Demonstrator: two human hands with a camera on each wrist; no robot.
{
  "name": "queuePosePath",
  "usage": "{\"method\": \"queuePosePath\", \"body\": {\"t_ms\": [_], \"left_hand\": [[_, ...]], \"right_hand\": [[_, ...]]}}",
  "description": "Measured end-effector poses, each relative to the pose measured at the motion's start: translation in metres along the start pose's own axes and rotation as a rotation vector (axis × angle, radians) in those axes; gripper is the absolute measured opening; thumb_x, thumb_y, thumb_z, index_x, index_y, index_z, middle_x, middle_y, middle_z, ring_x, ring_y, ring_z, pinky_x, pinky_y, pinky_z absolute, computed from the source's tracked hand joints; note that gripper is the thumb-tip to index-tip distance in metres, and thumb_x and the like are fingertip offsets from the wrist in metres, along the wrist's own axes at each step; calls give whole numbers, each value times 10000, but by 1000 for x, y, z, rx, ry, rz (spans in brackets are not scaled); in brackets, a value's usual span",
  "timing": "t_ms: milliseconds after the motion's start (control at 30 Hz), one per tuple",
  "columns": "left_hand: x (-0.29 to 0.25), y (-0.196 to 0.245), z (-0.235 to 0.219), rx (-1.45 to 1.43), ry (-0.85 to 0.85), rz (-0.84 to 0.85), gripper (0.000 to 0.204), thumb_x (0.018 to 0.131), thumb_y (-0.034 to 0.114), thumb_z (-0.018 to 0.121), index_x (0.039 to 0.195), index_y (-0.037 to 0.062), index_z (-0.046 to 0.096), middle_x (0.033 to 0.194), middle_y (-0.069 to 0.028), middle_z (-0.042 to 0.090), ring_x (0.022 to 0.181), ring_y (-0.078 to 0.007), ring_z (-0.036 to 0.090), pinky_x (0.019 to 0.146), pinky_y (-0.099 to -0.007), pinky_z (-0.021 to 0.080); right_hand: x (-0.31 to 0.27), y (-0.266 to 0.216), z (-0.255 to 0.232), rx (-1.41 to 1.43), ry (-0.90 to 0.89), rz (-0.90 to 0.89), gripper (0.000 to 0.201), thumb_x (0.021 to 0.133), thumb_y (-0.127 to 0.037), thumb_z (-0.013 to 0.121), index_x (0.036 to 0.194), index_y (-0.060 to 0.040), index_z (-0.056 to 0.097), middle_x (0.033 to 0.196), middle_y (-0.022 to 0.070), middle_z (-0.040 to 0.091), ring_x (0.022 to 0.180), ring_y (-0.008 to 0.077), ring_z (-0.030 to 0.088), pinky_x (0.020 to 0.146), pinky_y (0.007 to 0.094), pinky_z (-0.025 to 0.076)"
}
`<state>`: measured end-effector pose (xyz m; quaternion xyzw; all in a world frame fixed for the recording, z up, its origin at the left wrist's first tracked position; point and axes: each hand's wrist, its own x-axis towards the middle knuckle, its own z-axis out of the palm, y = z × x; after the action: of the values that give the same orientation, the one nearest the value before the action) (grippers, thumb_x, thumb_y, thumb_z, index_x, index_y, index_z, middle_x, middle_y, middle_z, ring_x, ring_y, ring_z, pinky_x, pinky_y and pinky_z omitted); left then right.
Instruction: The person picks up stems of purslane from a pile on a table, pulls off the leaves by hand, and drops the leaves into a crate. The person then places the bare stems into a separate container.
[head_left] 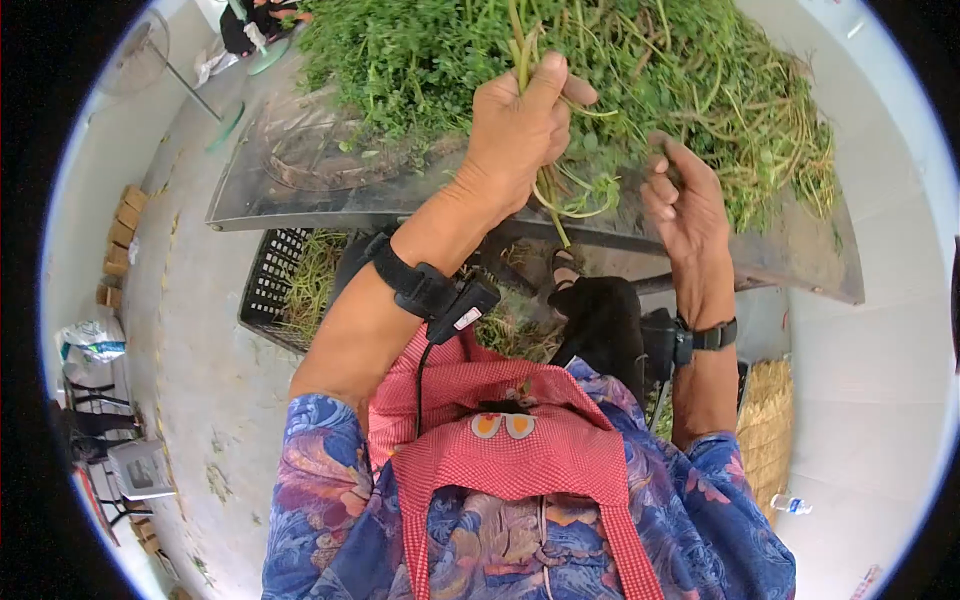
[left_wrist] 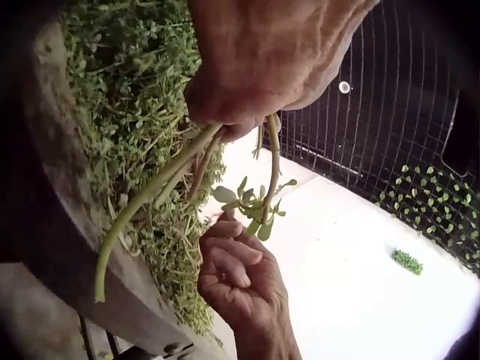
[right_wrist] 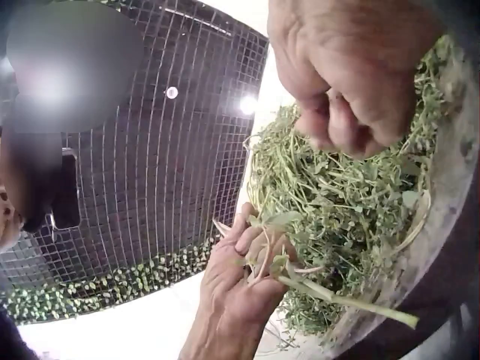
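Observation:
My left hand (head_left: 522,125) grips a few long green stems in its curled fingers, above the table's near edge. In the left wrist view, the cut ends of the stems (left_wrist: 142,202) hang below the fist, along with a small leafy sprig (left_wrist: 247,204). Off to the right, my right hand (head_left: 688,205) is raised with its fingers curled in, and nothing shows between them. In the right wrist view this hand (right_wrist: 352,82) hangs over the greens, fingertips tucked under. A big heap of leafy green stems (head_left: 400,75) spreads behind both hands.
The dark tabletop (head_left: 300,200) carries the heap. Beneath it stands a black plastic crate (head_left: 268,285) with stems inside. A woven straw-coloured container (head_left: 768,430) is by the right arm. Cardboard boxes (head_left: 122,235) line the left wall, and a fan stand (head_left: 190,90) rises beyond the table.

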<state>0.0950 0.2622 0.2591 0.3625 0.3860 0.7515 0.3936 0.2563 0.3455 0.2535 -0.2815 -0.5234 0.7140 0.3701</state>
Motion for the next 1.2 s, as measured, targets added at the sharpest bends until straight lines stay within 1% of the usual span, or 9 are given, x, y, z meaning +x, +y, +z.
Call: {"method": "queuePosePath", "body": {"t_ms": [133, 200, 267, 333, 533, 900, 1100, 1167, 1200], "left_hand": [[6, 6, -21, -83, -22, 13, 378, 942, 348, 465, 842, -5, 558, 481, 74, 310, 402, -24, 268, 383, -191, 217], [4, 5, -31, -133, 8, -1, 377, 942, 352, 464, 847, -1, 556, 485, 73, 305, 406, -26, 269, 384, -190, 219], [1, 1, -40, -203, 31, -13, 379, 942, 351, 463, 845, -4, 553, 490, 71, 302, 411, -27, 268, 384, -187, 221], [1, 2, -43, -200, 52, -15, 382, 944, 352, 458, 851, -7, 547, 501, 71, 305, 414, -28, 266, 385, -190, 222], [3, -3, -46, -176, 66, 50, 407, 938, 374, 460, 851, -13, 549, 512, 63, 317, 410, -42, 275, 384, -207, 224], [9, -9, -56, -133, 309, 283, 307, 888, 179, 459, 735, -63, 571, 501, -75, 504, 390, -125, 439, 379, -272, 342], [18, -22, -60, -73, 319, 277, 334, 897, 178, 417, 698, -36, 580, 494, -76, 517, 408, -130, 472, 381, -294, 374], [35, -27, -46, -30, 407, 613, 348, 933, 211, 415, 778, -39, 601, 513, -16, 465, 418, -99, 408, 374, -259, 331], [30, -26, -42, -76, 373, 583, 348, 933, 211, 415, 778, -39, 601, 513, -16, 465, 418, -99, 408, 374, -259, 331]], "right_hand": [[-4, -11, 31, 134, 31, 19, 239, 862, -42, 486, 1059, 75, 553, 712, 58, 558, 443, 44, 396, 356, 186, 263], [-1, -10, 34, 14, -401, 29, 242, 859, -52, 495, 1059, 61, 574, 736, 88, 614, 482, 47, 460, 380, 179, 298], [-2, -8, 42, -196, -444, 97, 239, 849, -83, 534, 1044, 32, 612, 790, 102, 655, 590, 75, 546, 483, 202, 404], [0, 7, 54, -844, -569, -437, 225, 836, -120, 573, 1012, 5, 638, 811, 81, 661, 667, 94, 561, 603, 250, 455], [5, 25, 57, -971, -705, -168, 200, 805, -155, 628, 923, 5, 639, 724, 55, 615, 672, 79, 518, 629, 247, 438], [17, 61, 49, -368, -305, 58, 153, 860, -117, 603, 942, 10, 626, 610, -78, 455, 493, -16, 299, 440, 159, 181], [14, 59, 53, -656, -170, -108, 153, 858, -140, 599, 908, 0, 638, 643, -71, 481, 535, 8, 349, 465, 176, 238], [9, 48, 66, -828, -35, -156, 192, 854, -184, 591, 871, 2, 635, 679, -61, 484, 593, 29, 374, 512, 190, 282], [12, 52, 69, -812, -1, -235, 186, 853, -182, 589, 844, -1, 635, 686, -61, 488, 604, 23, 373, 514, 188, 286]]}}
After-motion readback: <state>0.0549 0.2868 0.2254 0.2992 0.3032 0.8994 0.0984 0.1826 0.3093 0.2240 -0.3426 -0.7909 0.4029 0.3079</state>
